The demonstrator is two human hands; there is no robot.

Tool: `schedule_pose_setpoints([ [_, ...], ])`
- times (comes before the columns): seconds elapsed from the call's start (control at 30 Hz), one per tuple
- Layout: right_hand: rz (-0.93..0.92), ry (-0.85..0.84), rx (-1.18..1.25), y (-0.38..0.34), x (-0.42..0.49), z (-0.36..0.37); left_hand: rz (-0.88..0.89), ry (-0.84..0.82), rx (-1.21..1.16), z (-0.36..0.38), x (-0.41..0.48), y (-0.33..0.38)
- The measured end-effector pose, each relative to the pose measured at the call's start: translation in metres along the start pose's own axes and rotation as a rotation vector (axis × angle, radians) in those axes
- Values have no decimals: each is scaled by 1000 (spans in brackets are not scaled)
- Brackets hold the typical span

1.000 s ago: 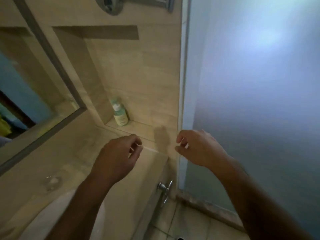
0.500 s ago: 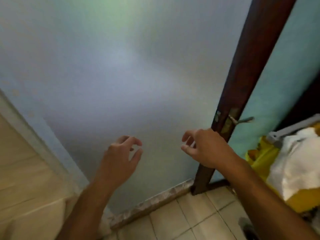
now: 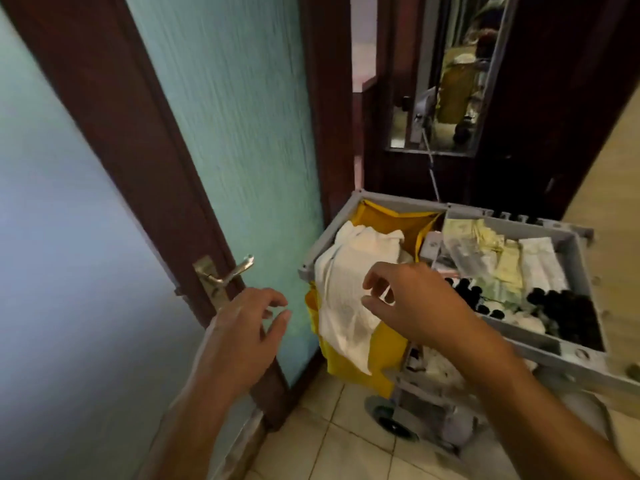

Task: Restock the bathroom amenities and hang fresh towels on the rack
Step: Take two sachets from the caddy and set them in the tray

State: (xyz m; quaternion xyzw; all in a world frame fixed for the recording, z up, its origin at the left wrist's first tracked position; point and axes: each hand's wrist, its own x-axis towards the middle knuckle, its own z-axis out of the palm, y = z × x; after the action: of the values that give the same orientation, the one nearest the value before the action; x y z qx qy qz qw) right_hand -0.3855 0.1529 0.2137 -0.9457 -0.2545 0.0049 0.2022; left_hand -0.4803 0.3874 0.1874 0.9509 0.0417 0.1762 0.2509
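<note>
Tiled floor (image 3: 329, 441), towel (image 3: 341, 299) partly behind right hand (image 3: 417, 303)

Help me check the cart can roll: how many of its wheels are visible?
1. A dark wheel sits on the floor tiles under the near corner of the cart, below the yellow bag. Others may be hidden by the frame and right arm.
</note>
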Motion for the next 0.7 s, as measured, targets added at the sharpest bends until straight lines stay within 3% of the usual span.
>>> schedule_pose_setpoints([
  [0.33,354,96,56,163,-26,-41,265,-251,-22,125,123,112],
  [0.7,764,171,10,250,-51,-53,477,-401,-85,232,208,180],
])
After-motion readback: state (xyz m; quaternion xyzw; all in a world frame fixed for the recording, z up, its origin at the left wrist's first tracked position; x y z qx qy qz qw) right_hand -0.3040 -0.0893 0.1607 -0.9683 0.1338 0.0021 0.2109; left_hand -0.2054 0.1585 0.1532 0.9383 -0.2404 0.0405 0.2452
